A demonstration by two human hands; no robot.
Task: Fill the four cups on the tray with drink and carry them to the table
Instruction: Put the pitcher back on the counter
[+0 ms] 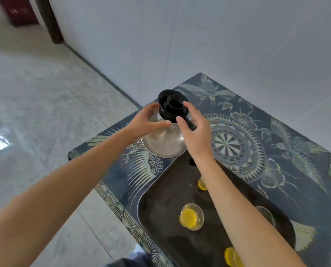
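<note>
Glass pitcher (163, 137) stands on the desk (276, 151) at frame centre, just beyond the tray (160, 199). My left hand (147, 120) cups its shoulder; my right hand (194, 128) pinches the black lid (172, 106). Three cups (191, 216) show yellow drink, the fourth hides behind my forearm. A skewed lid could slip; my right forearm hangs over the cups and could tip one.

Both forearms were bare to the frame's edge, with no sleeve, watch or ring showing on the left hand (149, 120) or the right hand (196, 132). At the near edge, a patch of dark blue-grey clothing (130, 262) showed.
</note>
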